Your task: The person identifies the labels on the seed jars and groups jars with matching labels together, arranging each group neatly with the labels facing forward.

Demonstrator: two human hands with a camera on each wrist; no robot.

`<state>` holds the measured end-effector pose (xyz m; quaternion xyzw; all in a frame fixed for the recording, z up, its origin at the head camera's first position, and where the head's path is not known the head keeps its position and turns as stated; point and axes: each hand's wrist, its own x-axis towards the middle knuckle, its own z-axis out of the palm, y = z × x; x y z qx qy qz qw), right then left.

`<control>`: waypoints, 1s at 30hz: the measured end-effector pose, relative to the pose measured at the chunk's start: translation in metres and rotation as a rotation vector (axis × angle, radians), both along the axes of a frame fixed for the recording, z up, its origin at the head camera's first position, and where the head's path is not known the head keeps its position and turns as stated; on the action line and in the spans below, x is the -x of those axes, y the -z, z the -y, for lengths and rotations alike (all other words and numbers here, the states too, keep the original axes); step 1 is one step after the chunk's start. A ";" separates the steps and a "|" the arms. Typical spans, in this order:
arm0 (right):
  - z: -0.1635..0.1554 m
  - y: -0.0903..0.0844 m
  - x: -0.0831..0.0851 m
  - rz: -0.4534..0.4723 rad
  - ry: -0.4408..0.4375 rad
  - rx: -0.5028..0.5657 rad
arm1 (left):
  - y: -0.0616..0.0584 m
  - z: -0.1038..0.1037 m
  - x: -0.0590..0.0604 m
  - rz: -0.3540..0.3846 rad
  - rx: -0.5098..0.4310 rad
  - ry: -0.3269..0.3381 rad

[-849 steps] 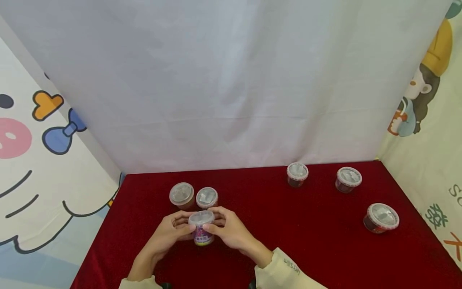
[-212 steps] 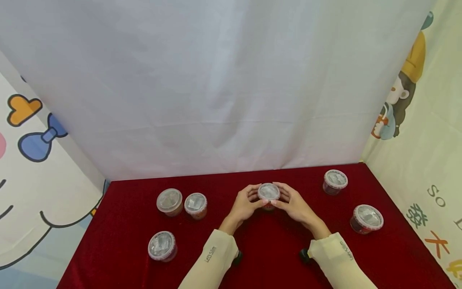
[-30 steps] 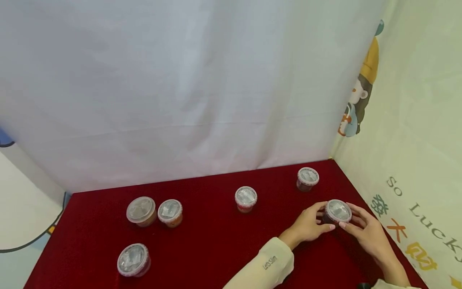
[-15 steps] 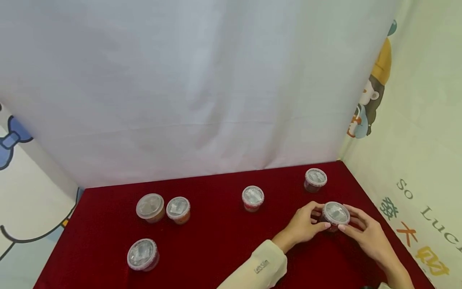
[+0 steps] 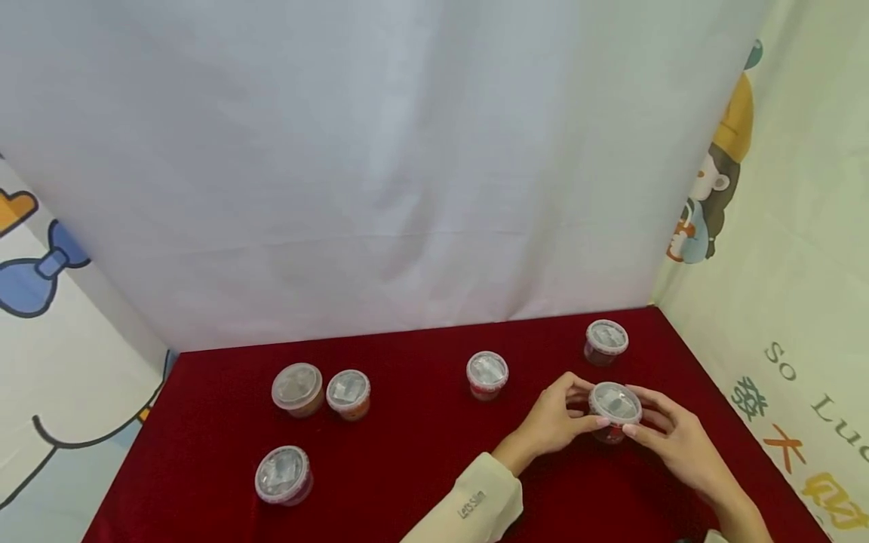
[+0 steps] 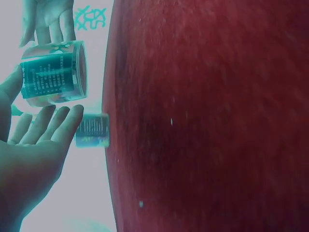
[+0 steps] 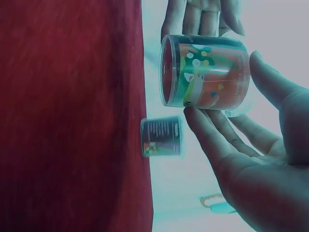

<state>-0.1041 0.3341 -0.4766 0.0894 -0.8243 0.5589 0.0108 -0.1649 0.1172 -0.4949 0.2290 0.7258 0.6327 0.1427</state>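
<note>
Both hands, left hand and right hand, pinch the lidded cup just above the red cloth

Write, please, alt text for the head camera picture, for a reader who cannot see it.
Both hands, the left hand and the right hand, hold a small lidded cup just above a red tablecloth. Five more lidded cups stand on the cloth: three at left, one in the middle, one at the far right. A white curtain hangs behind.

A red-clothed table carries five lidded cups. Left of the middle cup stand a touching pair, with one cup nearer the camera. Another cup stands to its right, near the back corner.
</note>
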 end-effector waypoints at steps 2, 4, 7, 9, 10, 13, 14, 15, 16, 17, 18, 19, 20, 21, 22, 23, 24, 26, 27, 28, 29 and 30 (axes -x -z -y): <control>0.005 -0.001 0.001 -0.005 -0.013 0.009 | 0.000 0.006 0.001 -0.003 -0.001 0.007; 0.010 -0.003 0.003 -0.012 -0.029 0.014 | -0.001 0.012 0.002 -0.003 0.001 0.017; 0.018 -0.005 0.004 -0.021 -0.060 0.025 | -0.002 0.021 0.003 0.017 0.002 0.044; 0.023 -0.006 0.005 -0.023 -0.084 0.033 | -0.002 0.028 0.004 0.025 0.004 0.062; 0.025 -0.006 0.006 -0.025 -0.092 0.034 | -0.002 0.031 0.004 0.025 0.002 0.071; 0.033 -0.008 0.008 -0.022 -0.115 0.033 | -0.002 0.040 0.004 0.021 -0.013 0.080; 0.035 -0.009 0.008 -0.020 -0.121 0.033 | -0.002 0.044 0.004 0.020 -0.018 0.078; 0.038 -0.010 0.009 -0.018 -0.126 0.031 | -0.002 0.047 0.004 0.014 -0.022 0.074; 0.040 -0.010 0.010 -0.018 -0.129 0.029 | -0.002 0.050 0.004 0.014 -0.027 0.071; 0.043 -0.010 0.010 -0.015 -0.133 0.028 | -0.002 0.053 0.003 0.016 -0.028 0.064; 0.045 -0.011 0.011 -0.013 -0.136 0.028 | -0.003 0.055 0.003 0.016 -0.028 0.057; 0.048 -0.012 0.012 -0.012 -0.136 0.028 | -0.004 0.058 0.002 0.015 -0.028 0.050; 0.050 -0.012 0.013 -0.013 -0.137 0.027 | -0.005 0.060 0.002 0.015 -0.027 0.043; 0.052 -0.013 0.013 -0.015 -0.134 0.026 | -0.006 0.062 0.001 0.013 -0.025 0.036; 0.055 -0.014 0.014 -0.017 -0.136 0.028 | -0.008 0.065 0.001 0.016 -0.026 0.029; 0.057 -0.015 0.015 -0.016 -0.139 0.032 | -0.009 0.067 0.000 0.017 -0.026 0.023; 0.059 -0.016 0.016 -0.016 -0.140 0.035 | -0.010 0.069 0.000 0.013 -0.027 0.016; 0.064 -0.017 0.017 -0.016 -0.145 0.039 | -0.012 0.074 -0.001 0.019 -0.029 0.004; 0.066 -0.018 0.018 -0.012 -0.145 0.043 | -0.013 0.077 -0.002 0.023 -0.031 -0.001; 0.068 -0.018 0.018 -0.007 -0.148 0.046 | -0.014 0.079 -0.003 0.031 -0.034 -0.005; 0.070 -0.019 0.018 -0.001 -0.147 0.047 | -0.015 0.081 -0.003 0.038 -0.036 -0.008; 0.072 -0.020 0.019 0.003 -0.146 0.045 | -0.016 0.083 -0.004 0.047 -0.042 -0.011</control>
